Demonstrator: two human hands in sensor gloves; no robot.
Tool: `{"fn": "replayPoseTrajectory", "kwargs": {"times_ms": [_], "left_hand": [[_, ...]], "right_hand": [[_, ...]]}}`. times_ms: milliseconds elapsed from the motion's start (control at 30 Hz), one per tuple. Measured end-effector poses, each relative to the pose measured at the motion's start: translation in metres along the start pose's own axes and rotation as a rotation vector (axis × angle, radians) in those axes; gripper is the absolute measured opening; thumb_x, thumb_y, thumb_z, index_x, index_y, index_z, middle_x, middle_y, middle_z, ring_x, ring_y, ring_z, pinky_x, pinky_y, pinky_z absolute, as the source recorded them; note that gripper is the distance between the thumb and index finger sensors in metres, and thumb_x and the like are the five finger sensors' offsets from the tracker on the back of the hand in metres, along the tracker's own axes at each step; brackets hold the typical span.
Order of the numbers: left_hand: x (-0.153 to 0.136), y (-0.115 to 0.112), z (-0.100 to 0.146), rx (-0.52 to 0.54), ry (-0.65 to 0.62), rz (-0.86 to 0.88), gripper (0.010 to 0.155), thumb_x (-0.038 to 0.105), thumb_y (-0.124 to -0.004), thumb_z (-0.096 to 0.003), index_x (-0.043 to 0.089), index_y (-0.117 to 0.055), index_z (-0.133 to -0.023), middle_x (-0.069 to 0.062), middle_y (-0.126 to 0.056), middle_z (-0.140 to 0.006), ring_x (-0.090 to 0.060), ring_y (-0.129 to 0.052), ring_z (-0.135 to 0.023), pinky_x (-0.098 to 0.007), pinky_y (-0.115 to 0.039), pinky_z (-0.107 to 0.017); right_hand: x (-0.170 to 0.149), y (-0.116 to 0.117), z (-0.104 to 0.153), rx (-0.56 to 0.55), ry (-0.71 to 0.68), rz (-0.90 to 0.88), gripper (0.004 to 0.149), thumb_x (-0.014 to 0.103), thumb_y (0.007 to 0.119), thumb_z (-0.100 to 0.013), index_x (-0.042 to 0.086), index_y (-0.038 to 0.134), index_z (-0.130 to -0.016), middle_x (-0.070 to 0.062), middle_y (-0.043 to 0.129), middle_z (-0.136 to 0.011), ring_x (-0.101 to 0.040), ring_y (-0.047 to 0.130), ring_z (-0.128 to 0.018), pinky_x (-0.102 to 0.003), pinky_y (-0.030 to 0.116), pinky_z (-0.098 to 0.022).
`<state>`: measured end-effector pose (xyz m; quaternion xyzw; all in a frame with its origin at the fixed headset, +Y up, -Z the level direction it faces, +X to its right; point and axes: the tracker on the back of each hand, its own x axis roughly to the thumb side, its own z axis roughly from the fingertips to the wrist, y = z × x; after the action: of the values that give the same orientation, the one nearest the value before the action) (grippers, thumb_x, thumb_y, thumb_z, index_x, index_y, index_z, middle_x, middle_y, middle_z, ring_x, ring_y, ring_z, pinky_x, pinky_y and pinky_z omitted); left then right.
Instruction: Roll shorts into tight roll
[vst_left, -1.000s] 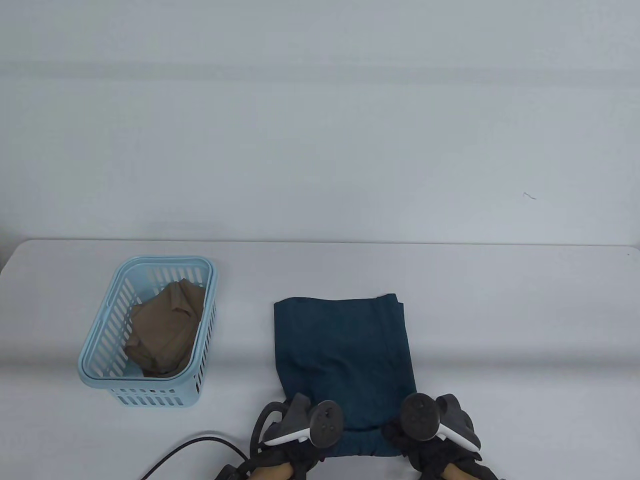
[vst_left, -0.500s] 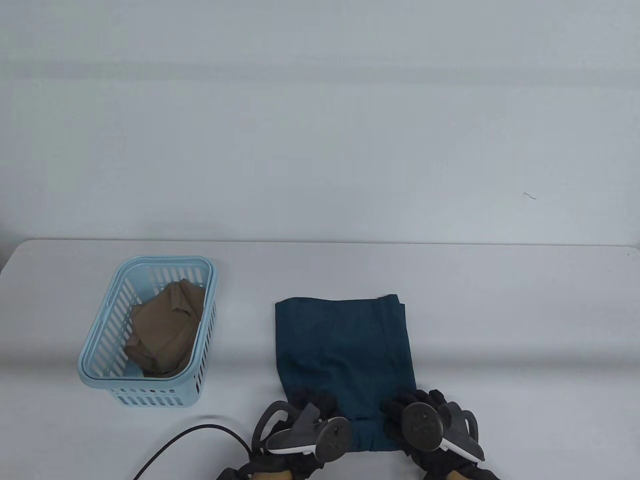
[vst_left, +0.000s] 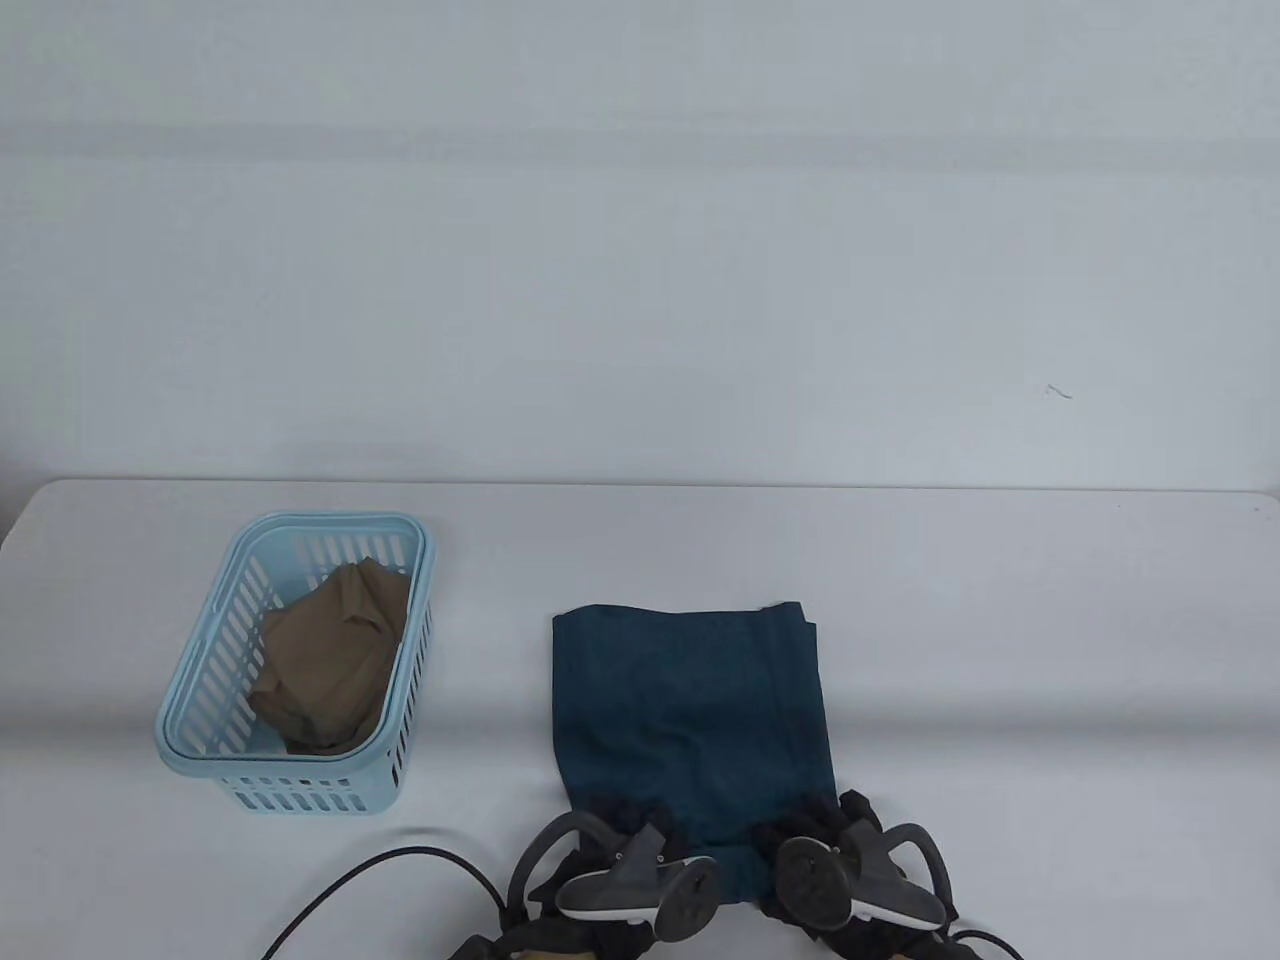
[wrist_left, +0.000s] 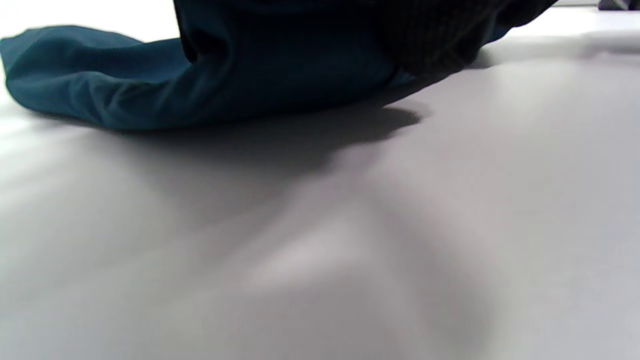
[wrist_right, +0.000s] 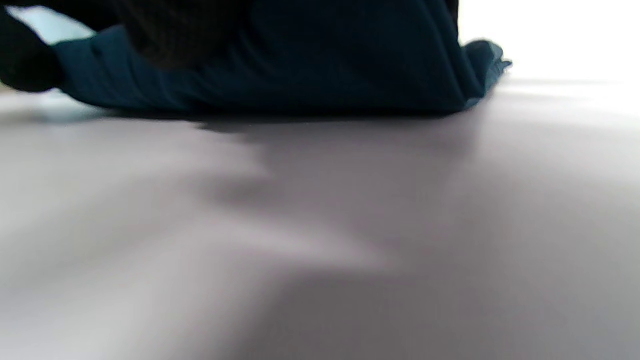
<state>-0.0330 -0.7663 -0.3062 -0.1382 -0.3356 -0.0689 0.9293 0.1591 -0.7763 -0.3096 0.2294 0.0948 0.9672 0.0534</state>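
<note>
Fingers (vst_left: 622, 815) of the left hand (vst_left: 610, 850) and right hand (vst_left: 830, 845) curl over the teal shorts' (vst_left: 690, 700) rolled near edge on the worktop (vst_left: 1000, 650).

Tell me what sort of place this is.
Probably a staged recording bench, not a home: a bare white table against a plain wall, one blue basket, and folded shorts under tracker-strapped gloved hands.

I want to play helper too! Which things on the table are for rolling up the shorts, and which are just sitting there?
For the job:
- dark teal shorts, folded flat
- left hand and right hand, fingers curled over the shorts' near edge

Just lying about:
- light blue basket
- brown cloth inside the basket
- black cable near the left hand
</note>
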Motion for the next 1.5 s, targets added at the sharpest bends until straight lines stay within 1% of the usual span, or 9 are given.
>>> {"fn": "replayPoseTrajectory", "kwargs": {"times_ms": [200, 467, 533, 633, 767, 1033, 1267, 1367, 1500], "left_hand": [[-0.018, 0.007, 0.003, -0.038, 0.002, 0.244, 0.06, 0.039, -0.066, -0.0485, 0.007, -0.074, -0.099, -0.023, -0.081, -0.097, -0.038, -0.087, -0.085, -0.072, -0.052, -0.066], [-0.021, 0.002, 0.004, -0.001, 0.011, 0.309, 0.054, 0.036, -0.059, -0.0479, 0.015, -0.082, -0.092, -0.009, -0.095, -0.076, -0.027, -0.101, -0.061, -0.07, -0.057, -0.065], [-0.023, 0.002, 0.007, 0.025, 0.017, 0.319, 0.055, 0.037, -0.061, -0.0482, 0.014, -0.079, -0.094, -0.01, -0.095, -0.078, -0.028, -0.1, -0.063, -0.071, -0.055, -0.066], [-0.019, 0.013, 0.016, 0.15, -0.024, 0.249, 0.059, 0.035, -0.069, -0.0487, 0.011, -0.065, -0.102, -0.016, -0.079, -0.097, -0.035, -0.088, -0.083, -0.072, -0.05, -0.067], [-0.015, 0.025, 0.023, 0.17, -0.082, 0.253, 0.048, 0.036, -0.071, -0.0481, 0.017, -0.075, -0.092, -0.017, -0.075, -0.1, -0.039, -0.083, -0.088, -0.075, -0.045, -0.066], [-0.017, 0.013, 0.017, 0.076, -0.051, 0.139, 0.064, 0.039, -0.073, -0.047, 0.014, -0.061, -0.105, -0.024, -0.058, -0.111, -0.048, -0.067, -0.098, -0.076, -0.037, -0.066], [-0.01, -0.003, 0.01, 0.002, -0.042, 0.052, 0.079, 0.043, -0.073, -0.0463, 0.007, -0.043, -0.11, -0.025, -0.046, -0.115, -0.054, -0.051, -0.103, -0.077, -0.034, -0.066], [-0.004, -0.012, 0.005, -0.046, -0.044, 0.044, 0.082, 0.043, -0.073, -0.0462, 0.006, -0.038, -0.111, -0.027, -0.043, -0.115, -0.056, -0.048, -0.104, -0.077, -0.033, -0.066], [-0.002, -0.008, 0.002, -0.011, -0.04, 0.011, 0.074, 0.038, -0.071, -0.0479, 0.005, -0.046, -0.109, -0.027, -0.044, -0.113, -0.055, -0.049, -0.101, -0.075, -0.035, -0.067]], "right_hand": [[-0.014, -0.003, -0.002, 0.074, 0.074, -0.309, 0.058, 0.046, 0.061, -0.049, 0.014, 0.077, -0.094, -0.013, 0.075, -0.093, -0.04, 0.061, -0.09, -0.072, 0.033, -0.068], [-0.011, -0.001, -0.002, 0.093, 0.09, -0.284, 0.053, 0.047, 0.058, -0.05, 0.014, 0.09, -0.077, -0.011, 0.089, -0.07, -0.037, 0.076, -0.071, -0.073, 0.037, -0.067], [-0.01, -0.002, -0.002, 0.085, 0.099, -0.26, 0.052, 0.047, 0.057, -0.05, 0.015, 0.09, -0.076, -0.01, 0.09, -0.069, -0.037, 0.077, -0.071, -0.073, 0.037, -0.067], [-0.008, -0.001, -0.002, 0.068, 0.121, -0.236, 0.052, 0.047, 0.057, -0.05, 0.015, 0.089, -0.076, -0.01, 0.089, -0.069, -0.037, 0.077, -0.071, -0.073, 0.037, -0.067], [-0.006, 0.0, 0.0, 0.019, 0.145, -0.174, 0.051, 0.046, 0.055, -0.051, 0.016, 0.087, -0.077, -0.011, 0.087, -0.072, -0.038, 0.074, -0.074, -0.073, 0.036, -0.067], [0.007, -0.016, 0.007, -0.074, 0.031, -0.067, 0.056, 0.04, 0.063, -0.052, 0.017, 0.057, -0.102, -0.012, 0.058, -0.1, -0.04, 0.047, -0.095, -0.072, 0.023, -0.069], [0.015, -0.001, 0.006, 0.173, 0.005, 0.077, 0.074, 0.045, 0.067, -0.05, 0.014, 0.035, -0.109, -0.016, 0.034, -0.11, -0.043, 0.027, -0.099, -0.073, 0.013, -0.067], [0.016, 0.012, 0.004, 0.182, 0.005, 0.11, 0.074, 0.042, 0.067, -0.05, 0.012, 0.033, -0.109, -0.017, 0.034, -0.11, -0.043, 0.03, -0.099, -0.072, 0.018, -0.068], [0.014, 0.005, 0.003, 0.093, -0.006, 0.114, 0.067, 0.041, 0.069, -0.048, 0.013, 0.05, -0.106, -0.015, 0.052, -0.107, -0.041, 0.047, -0.098, -0.071, 0.028, -0.069]]}}
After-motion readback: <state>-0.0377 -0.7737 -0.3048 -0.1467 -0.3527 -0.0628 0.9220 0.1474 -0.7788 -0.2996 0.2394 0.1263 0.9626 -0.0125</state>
